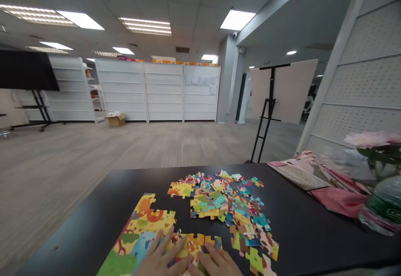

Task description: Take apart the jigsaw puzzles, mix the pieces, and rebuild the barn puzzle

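Note:
A partly joined jigsaw puzzle (147, 221) with yellow, green and blue animal pictures lies flat at the near edge of the black table. My left hand (163, 259) rests on it with fingers spread, over the blue animal and the yellow pieces. Close beside it, my right hand (216, 261) lies palm down on the puzzle's right part, fingers stretched out. Both hands hide some of the lower pieces. Beyond them is a heap of loose puzzle pieces (225, 203), with a small joined yellow section (181, 189) at its left.
On the right of the black table (103, 200) are a pink cloth bag (338, 198), a clear plastic bottle (384, 209) and a pink flower (369, 139). Past the table stand an easel with a board (290, 90), white shelves (163, 92) and a cardboard box (115, 120).

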Action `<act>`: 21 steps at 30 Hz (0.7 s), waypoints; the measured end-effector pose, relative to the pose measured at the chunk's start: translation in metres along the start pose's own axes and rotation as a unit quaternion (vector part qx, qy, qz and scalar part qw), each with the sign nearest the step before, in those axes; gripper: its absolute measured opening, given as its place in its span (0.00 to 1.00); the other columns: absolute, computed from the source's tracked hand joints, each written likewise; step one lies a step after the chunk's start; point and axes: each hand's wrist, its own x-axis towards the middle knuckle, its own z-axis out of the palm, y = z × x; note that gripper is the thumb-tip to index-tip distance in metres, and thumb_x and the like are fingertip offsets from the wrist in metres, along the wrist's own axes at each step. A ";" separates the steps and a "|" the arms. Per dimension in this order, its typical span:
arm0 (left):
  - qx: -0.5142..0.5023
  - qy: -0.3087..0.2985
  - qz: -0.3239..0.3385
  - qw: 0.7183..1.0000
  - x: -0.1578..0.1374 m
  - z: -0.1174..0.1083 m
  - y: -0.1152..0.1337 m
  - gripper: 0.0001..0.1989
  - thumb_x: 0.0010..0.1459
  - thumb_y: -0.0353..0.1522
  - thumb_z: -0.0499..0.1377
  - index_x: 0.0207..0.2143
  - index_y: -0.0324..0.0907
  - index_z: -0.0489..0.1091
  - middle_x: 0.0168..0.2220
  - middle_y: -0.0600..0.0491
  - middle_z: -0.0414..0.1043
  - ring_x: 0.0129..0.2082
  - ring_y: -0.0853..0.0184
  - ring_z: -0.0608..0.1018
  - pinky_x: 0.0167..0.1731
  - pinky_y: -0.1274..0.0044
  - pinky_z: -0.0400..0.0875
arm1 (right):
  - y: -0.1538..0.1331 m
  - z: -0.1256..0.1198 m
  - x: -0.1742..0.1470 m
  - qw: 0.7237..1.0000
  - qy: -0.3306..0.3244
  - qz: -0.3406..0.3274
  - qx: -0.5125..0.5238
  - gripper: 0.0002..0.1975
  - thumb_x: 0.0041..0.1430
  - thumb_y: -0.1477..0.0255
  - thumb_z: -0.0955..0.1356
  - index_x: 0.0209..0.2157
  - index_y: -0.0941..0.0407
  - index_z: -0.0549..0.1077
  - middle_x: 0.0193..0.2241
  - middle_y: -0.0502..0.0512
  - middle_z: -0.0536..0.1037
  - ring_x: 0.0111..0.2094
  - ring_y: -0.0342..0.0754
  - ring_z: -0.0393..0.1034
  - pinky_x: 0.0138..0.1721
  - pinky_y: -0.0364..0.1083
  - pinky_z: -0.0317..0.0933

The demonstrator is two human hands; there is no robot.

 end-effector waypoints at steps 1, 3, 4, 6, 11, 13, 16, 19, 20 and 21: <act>-0.005 0.022 0.008 1.000 -0.002 0.006 -0.004 0.33 0.68 0.31 0.57 0.67 0.70 0.51 0.64 0.57 0.66 0.63 0.51 0.70 0.63 0.54 0.63 | 0.003 -0.006 0.011 1.000 -0.013 -0.003 0.004 0.07 0.66 0.66 0.68 0.45 0.47 0.74 0.36 0.46 0.85 0.37 0.50 0.81 0.36 0.45 0.72; -0.027 0.042 0.006 0.999 0.002 0.008 -0.007 0.33 0.67 0.30 0.56 0.68 0.65 0.52 0.60 0.57 0.73 0.62 0.54 0.72 0.63 0.59 0.66 | 0.012 -0.021 0.035 0.999 -0.040 -0.008 0.015 0.05 0.65 0.68 0.68 0.43 0.50 0.73 0.36 0.49 0.84 0.36 0.49 0.80 0.37 0.44 0.72; -0.045 0.049 -0.008 0.998 0.006 0.005 -0.005 0.32 0.66 0.29 0.56 0.68 0.63 0.53 0.58 0.56 0.74 0.60 0.55 0.74 0.62 0.62 0.68 | 0.018 -0.030 0.048 0.998 -0.060 -0.014 0.024 0.05 0.65 0.69 0.68 0.43 0.52 0.73 0.37 0.50 0.83 0.37 0.49 0.79 0.37 0.44 0.71; -0.094 0.077 -0.050 0.991 0.020 -0.011 0.004 0.30 0.66 0.28 0.53 0.67 0.57 0.56 0.57 0.52 0.75 0.56 0.58 0.77 0.58 0.68 0.72 | 0.034 -0.049 0.070 0.993 -0.111 -0.022 0.045 0.08 0.65 0.70 0.68 0.46 0.53 0.73 0.42 0.53 0.82 0.40 0.49 0.78 0.38 0.44 0.71; -0.200 0.140 -0.151 0.958 0.077 -0.080 0.039 0.24 0.70 0.31 0.48 0.67 0.52 0.57 0.58 0.47 0.68 0.56 0.62 0.74 0.57 0.73 0.70 | 0.098 -0.083 0.088 0.988 -0.146 0.022 0.049 0.21 0.65 0.81 0.64 0.56 0.50 0.70 0.52 0.55 0.78 0.49 0.52 0.74 0.48 0.50 0.69; -0.217 0.149 -0.162 0.951 0.103 -0.102 0.046 0.23 0.71 0.33 0.47 0.66 0.52 0.58 0.56 0.48 0.69 0.54 0.61 0.74 0.55 0.71 0.70 | 0.126 -0.086 0.076 0.990 -0.137 0.038 0.026 0.26 0.64 0.84 0.62 0.59 0.50 0.69 0.55 0.58 0.76 0.54 0.54 0.71 0.52 0.53 0.67; -0.239 0.138 -0.150 0.949 0.138 -0.114 0.048 0.21 0.71 0.38 0.49 0.64 0.51 0.62 0.56 0.47 0.69 0.54 0.58 0.73 0.56 0.67 0.68 | 0.155 -0.084 0.044 0.986 -0.142 0.087 -0.021 0.29 0.62 0.86 0.60 0.61 0.50 0.70 0.58 0.61 0.74 0.58 0.56 0.68 0.55 0.56 0.65; -0.280 0.117 -0.136 0.943 0.164 -0.105 0.052 0.20 0.71 0.40 0.50 0.62 0.48 0.64 0.56 0.46 0.68 0.55 0.57 0.71 0.58 0.65 0.65 | 0.162 -0.083 0.010 0.963 -0.229 0.143 -0.004 0.28 0.63 0.78 0.65 0.62 0.44 0.69 0.57 0.56 0.77 0.59 0.60 0.67 0.54 0.58 0.66; -0.295 0.110 -0.127 0.941 0.172 -0.100 0.055 0.20 0.71 0.41 0.49 0.61 0.48 0.65 0.55 0.47 0.68 0.55 0.58 0.71 0.58 0.66 0.65 | 0.160 -0.083 0.000 0.952 -0.262 0.155 0.015 0.27 0.64 0.73 0.66 0.63 0.41 0.67 0.58 0.53 0.76 0.62 0.63 0.64 0.55 0.61 0.64; -0.306 0.104 -0.117 0.939 0.180 -0.095 0.059 0.19 0.71 0.42 0.48 0.60 0.47 0.66 0.55 0.48 0.69 0.55 0.59 0.71 0.58 0.67 0.65 | 0.159 -0.084 -0.008 0.943 -0.288 0.164 0.035 0.26 0.66 0.67 0.67 0.64 0.39 0.65 0.59 0.51 0.75 0.65 0.65 0.59 0.57 0.65 0.61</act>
